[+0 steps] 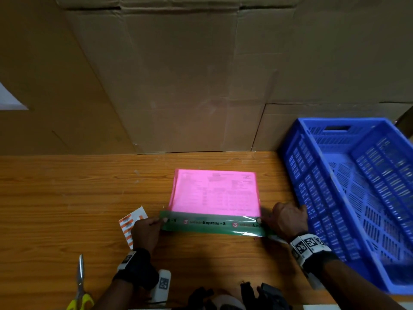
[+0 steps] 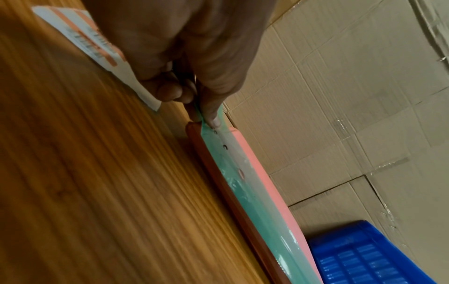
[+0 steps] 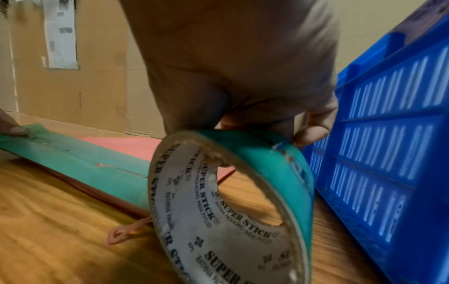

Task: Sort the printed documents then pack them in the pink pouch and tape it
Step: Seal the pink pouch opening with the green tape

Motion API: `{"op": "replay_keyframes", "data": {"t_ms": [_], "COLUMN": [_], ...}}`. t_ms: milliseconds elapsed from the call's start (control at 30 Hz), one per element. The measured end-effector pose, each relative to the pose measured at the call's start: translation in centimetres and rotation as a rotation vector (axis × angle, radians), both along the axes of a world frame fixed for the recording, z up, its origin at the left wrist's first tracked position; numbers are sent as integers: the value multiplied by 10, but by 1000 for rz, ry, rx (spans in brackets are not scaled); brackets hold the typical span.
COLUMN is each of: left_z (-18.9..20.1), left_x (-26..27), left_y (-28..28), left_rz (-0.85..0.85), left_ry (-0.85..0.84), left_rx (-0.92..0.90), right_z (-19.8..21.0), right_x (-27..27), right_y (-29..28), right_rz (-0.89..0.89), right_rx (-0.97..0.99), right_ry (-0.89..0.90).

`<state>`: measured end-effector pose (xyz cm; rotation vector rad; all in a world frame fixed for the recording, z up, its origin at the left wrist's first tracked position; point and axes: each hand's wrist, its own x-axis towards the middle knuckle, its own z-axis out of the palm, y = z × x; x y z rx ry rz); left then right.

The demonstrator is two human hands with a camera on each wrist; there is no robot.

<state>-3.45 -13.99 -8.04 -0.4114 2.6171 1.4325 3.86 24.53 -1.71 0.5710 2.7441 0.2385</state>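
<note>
The pink pouch (image 1: pixel 214 193) lies flat on the wooden table (image 1: pixel 67 186), and printed documents show through it. A green printed tape strip (image 1: pixel 207 223) runs along its near edge. My left hand (image 1: pixel 162 220) pinches the strip's left end between thumb and finger (image 2: pixel 213 119), just off the pouch's corner (image 2: pixel 267 182). At the right end, my right hand (image 1: pixel 274 217) grips the green tape roll (image 3: pixel 267 163), which stands on edge on the table. The strip (image 3: pixel 73 159) still runs from the roll across the pouch (image 3: pixel 126 144). In the head view my right hand hides the roll.
A blue slotted crate (image 1: pixel 357 198) stands right beside my right hand. An orange-striped label sheet (image 1: pixel 131 222) lies under my left hand. Yellow-handled scissors (image 1: pixel 80 285) sit at the near left edge. A cardboard wall (image 1: pixel 178 86) closes off the back of the table.
</note>
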Motion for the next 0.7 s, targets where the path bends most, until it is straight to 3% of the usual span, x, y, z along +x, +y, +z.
{"op": "replay_keyframes", "data": {"t_ms": [700], "left_z": [2], "left_x": [-2], "left_y": [8], "left_rz": [3], "left_ry": [14], "left_rx": [-147], "right_z": [0], "right_x": [-3], "right_y": [-5], "right_rz": [-5], "right_rx": [-9], "right_ry": [-3]}}
